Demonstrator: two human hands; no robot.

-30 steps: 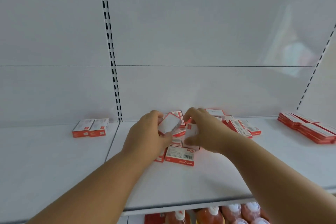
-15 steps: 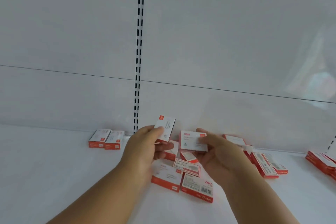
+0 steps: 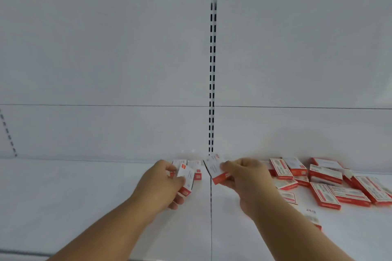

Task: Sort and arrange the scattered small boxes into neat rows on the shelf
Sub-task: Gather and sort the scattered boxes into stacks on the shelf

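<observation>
Hands, left (image 3: 161,184) and right (image 3: 246,178), each pinch a flat rectangular red-and-white carton above white shelf (image 3: 84,197)

Red-and-white boxes on a white shelf

The small boxes (image 3: 324,174) have white faces with red edges and red-bordered labels; the shelf (image 3: 74,197) and back panel (image 3: 106,59) are plain white, the upright strip (image 3: 212,74) black-slotted.
</observation>
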